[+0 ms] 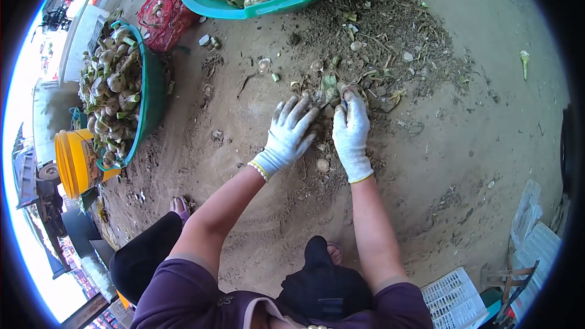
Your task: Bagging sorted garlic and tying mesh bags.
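Starting at our far left, a yellow bucket (76, 161) stands beside a teal basin (149, 94) heaped with pale bulbs and green stalks, well apart from our hands. A red mesh sack (163, 15) lies between that basin and a second teal basin (210, 1) at the top of the view, also full of bulbs. Coming in toward the middle, our left hand (287, 133), in a dirty white glove, lies flat over the dirt with its fingers spread apart and holds nothing that we can see; its fingertips point up and to the right, toward the small bulb (329, 87) with a stub of green stalk that sits in the litter just beyond them. Our right hand (351, 128), gloved the same way, is the nearer one: its fingers are drawn together and curl over the top, touching the bulb or the scraps right beside it, though we cannot tell whether they have truly closed on it, since the glove hides the tips. The bulb lies just ahead of both hands, slightly left of the right fingertips, and its stalk seems to run away from us. Further right spreads a patch of roots, skins and soil (390, 42), with a lone green scrap (524, 61) well apart, and white plastic crates (454, 298) at the lower right.
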A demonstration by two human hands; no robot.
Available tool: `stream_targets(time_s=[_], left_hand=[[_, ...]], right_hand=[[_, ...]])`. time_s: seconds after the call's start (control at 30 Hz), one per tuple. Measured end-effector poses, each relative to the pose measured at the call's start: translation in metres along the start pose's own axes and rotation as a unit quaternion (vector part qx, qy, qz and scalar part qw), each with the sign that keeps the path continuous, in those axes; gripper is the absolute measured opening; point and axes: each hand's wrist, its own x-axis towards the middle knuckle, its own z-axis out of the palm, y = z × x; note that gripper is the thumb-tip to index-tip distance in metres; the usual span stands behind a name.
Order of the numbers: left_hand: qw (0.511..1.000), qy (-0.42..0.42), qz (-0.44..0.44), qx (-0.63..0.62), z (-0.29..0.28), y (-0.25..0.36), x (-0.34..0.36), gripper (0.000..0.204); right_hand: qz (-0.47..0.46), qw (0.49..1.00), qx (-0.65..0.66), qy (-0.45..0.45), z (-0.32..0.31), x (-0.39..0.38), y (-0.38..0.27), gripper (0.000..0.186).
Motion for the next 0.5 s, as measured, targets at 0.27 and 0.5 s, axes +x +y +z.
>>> stream_targets(time_s=[0.27, 0.5], left_hand=[[0.991, 0.048, -0.048, 0.118, 0.008, -0.046, 0.043, 0.041], [0.97, 0.136, -0.203, 0.02, 0.003, -0.059, -0.013, 0.052]], right_hand=[[-0.007, 0.974, -0.211, -0.083, 0.004, 0.027, 0.029, 0.033], [0.146, 0.958, 0.184, -0.162, 0.066, 0.041, 0.01, 0.022]])
